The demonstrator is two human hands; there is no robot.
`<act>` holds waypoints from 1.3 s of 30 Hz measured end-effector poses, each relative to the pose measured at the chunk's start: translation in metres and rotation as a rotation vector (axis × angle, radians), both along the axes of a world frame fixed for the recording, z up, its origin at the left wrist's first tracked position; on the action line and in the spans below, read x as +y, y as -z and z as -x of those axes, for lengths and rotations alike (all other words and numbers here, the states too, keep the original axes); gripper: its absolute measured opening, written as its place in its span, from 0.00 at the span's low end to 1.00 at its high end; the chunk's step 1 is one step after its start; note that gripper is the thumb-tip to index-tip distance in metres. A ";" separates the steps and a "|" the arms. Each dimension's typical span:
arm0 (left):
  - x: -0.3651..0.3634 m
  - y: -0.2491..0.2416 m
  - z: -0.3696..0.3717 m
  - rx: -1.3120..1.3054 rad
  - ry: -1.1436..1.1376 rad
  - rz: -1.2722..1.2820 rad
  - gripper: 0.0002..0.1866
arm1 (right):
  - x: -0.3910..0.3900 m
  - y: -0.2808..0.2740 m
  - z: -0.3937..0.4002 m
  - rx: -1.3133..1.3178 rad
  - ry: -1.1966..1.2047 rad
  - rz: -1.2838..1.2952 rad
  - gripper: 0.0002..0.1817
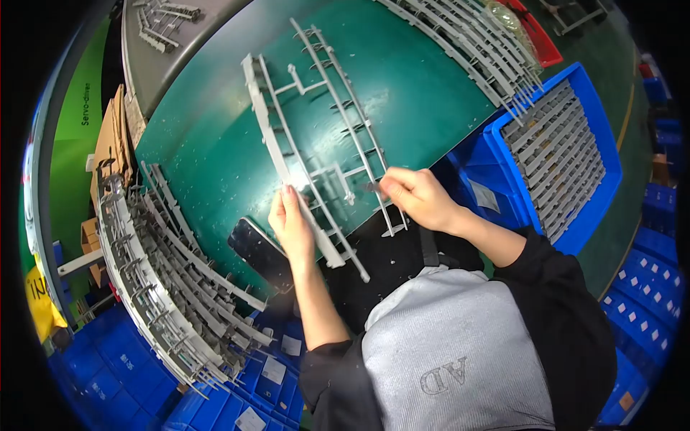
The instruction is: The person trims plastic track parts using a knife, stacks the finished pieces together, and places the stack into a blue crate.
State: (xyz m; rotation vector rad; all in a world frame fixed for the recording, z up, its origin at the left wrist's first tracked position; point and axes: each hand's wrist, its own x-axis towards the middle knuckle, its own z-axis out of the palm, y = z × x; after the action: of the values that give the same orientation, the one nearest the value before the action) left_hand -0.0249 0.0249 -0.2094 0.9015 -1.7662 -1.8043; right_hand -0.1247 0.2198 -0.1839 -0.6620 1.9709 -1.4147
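Observation:
A long grey plastic frame [283,136], made of parallel bars joined by thin cross-pieces, lies over the green table and sticks out past its near edge. My left hand [293,224] is closed round the frame's left bar, thumb on top. On the far right bar, my right hand [417,195] has its fingers pinched together; a small dark thing shows at the fingertips, too blurred to name. A dark phone [260,251] lies on the table just left of my left hand.
Stacked grey frames [162,280] curve along the left side. More long grey parts [467,47] lie at the table's [194,136] back right. A blue crate [611,154] full of grey strips stands at the right, near a red tray [539,36]. Blue boxes [118,359] stand lower left.

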 end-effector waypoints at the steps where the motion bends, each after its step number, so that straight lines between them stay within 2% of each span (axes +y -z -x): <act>1: 0.004 -0.005 0.000 -0.010 -0.007 0.009 0.16 | -0.006 0.000 -0.005 -0.010 -0.007 0.009 0.11; 5: 0.020 -0.036 0.007 0.267 0.093 0.213 0.16 | -0.024 -0.004 -0.021 0.369 -0.025 0.209 0.13; 11: 0.031 -0.046 0.011 0.342 0.027 0.194 0.16 | -0.019 -0.010 -0.024 0.448 -0.090 0.229 0.14; 15: 0.033 -0.038 0.013 0.395 0.074 0.266 0.16 | -0.001 -0.027 -0.011 -0.671 -0.703 0.038 0.16; 16: 0.033 -0.036 0.013 0.390 0.077 0.264 0.16 | 0.000 -0.029 -0.012 -0.676 -0.701 0.039 0.16; 20: 0.031 -0.032 0.016 0.412 0.057 0.262 0.16 | -0.001 -0.034 -0.006 -0.473 -0.320 0.237 0.18; 21: 0.027 -0.029 0.016 0.414 0.060 0.266 0.16 | -0.001 -0.033 -0.005 -0.471 -0.319 0.242 0.18; 25: -0.006 -0.019 0.016 -0.134 0.005 0.220 0.18 | 0.004 -0.018 -0.003 -0.347 -0.093 0.113 0.18; 26: -0.014 -0.023 0.019 -0.122 0.017 0.232 0.18 | 0.005 -0.014 -0.001 -0.335 -0.081 0.127 0.18; 30: -0.040 -0.050 0.031 -1.031 0.362 0.178 0.23 | 0.017 0.002 0.004 -0.304 0.123 0.100 0.17; 32: -0.061 -0.053 0.052 -1.161 0.426 0.542 0.30 | 0.016 0.000 0.006 -0.277 0.126 0.110 0.17; 33: -0.072 -0.048 0.064 -1.153 0.426 0.551 0.30 | 0.015 -0.001 0.007 -0.253 0.122 0.112 0.16; 35: -0.092 -0.024 0.091 -0.970 0.255 0.907 0.34 | 0.014 -0.005 0.012 -0.198 0.114 0.116 0.16; 37: -0.109 0.002 0.125 -0.582 0.123 0.693 0.30 | 0.010 -0.014 0.013 -0.148 0.090 0.109 0.16; 38: -0.117 0.018 0.134 -0.561 0.117 0.702 0.30 | 0.007 -0.021 0.014 -0.111 0.064 0.098 0.15; 39: -0.126 0.034 0.144 -0.415 0.138 0.389 0.26 | 0.003 -0.027 0.015 -0.072 0.040 0.089 0.15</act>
State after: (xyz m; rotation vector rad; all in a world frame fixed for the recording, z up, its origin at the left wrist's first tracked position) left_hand -0.1688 -0.1013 -0.2436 1.0616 -2.3826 -1.3351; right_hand -0.1399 0.2228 -0.1572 -0.6055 1.8841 -1.5368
